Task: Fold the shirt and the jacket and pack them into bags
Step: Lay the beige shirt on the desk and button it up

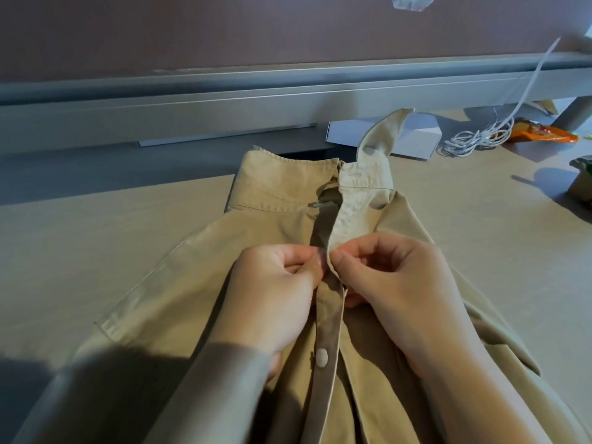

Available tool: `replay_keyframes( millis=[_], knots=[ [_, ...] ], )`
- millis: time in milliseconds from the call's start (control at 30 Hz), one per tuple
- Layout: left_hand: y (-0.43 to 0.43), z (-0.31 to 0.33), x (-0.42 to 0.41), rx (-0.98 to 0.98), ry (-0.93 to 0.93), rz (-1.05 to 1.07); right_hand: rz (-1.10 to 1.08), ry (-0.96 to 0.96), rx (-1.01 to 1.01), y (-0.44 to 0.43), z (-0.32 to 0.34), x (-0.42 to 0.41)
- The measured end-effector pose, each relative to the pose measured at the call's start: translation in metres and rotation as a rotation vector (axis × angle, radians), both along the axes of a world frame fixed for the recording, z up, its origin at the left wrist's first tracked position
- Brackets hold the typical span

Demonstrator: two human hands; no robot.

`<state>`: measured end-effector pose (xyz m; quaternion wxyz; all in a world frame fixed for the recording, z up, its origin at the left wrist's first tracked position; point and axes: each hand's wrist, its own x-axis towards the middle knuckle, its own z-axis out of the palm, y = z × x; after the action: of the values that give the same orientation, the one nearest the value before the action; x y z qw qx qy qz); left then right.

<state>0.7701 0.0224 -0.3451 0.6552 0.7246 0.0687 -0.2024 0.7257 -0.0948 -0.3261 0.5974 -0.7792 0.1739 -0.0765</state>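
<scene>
A beige button-up shirt lies front-up on the wooden table, collar toward the far edge. The right collar point stands up. One white button below my hands is fastened. My left hand pinches the left edge of the placket at chest height. My right hand pinches the opposite placket edge right beside it, thumbs almost touching. Above my hands the shirt front is open up to the collar. No jacket or bags are in view.
A white box sits behind the collar. A coiled white cable and an orange packet lie at the far right. A dark object stands at the right edge. A grey rail runs along the back.
</scene>
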Motion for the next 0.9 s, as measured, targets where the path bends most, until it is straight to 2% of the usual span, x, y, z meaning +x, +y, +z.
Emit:
replay_keyframes(
  millis=[133,200,367,467,600,667,733,900],
  knots=[
    [0.003,0.009,0.000,-0.081,0.061,-0.046,-0.007,-0.084,-0.278,0.000,-0.003,-0.001],
    [0.004,0.015,0.000,-0.061,0.049,-0.078,-0.019,-0.167,-0.374,0.001,-0.005,-0.002],
    [0.005,0.019,0.001,0.268,-0.258,-0.193,-0.039,-0.242,-0.444,-0.001,-0.009,-0.001],
    [0.005,0.019,0.002,0.332,-0.313,-0.216,-0.017,-0.139,-0.220,0.000,-0.005,0.000],
    [0.008,0.016,0.004,0.226,-0.273,-0.233,0.036,0.135,0.399,-0.006,0.001,0.005],
    [0.008,0.017,0.004,0.132,-0.259,-0.242,0.032,0.191,0.590,-0.009,0.003,0.006],
    [0.006,0.018,0.003,0.066,-0.234,-0.235,-0.004,0.191,0.565,-0.009,0.001,0.006],
    [0.005,0.017,0.004,0.055,-0.097,-0.242,-0.119,0.085,0.462,-0.003,-0.007,0.011]
  ],
)
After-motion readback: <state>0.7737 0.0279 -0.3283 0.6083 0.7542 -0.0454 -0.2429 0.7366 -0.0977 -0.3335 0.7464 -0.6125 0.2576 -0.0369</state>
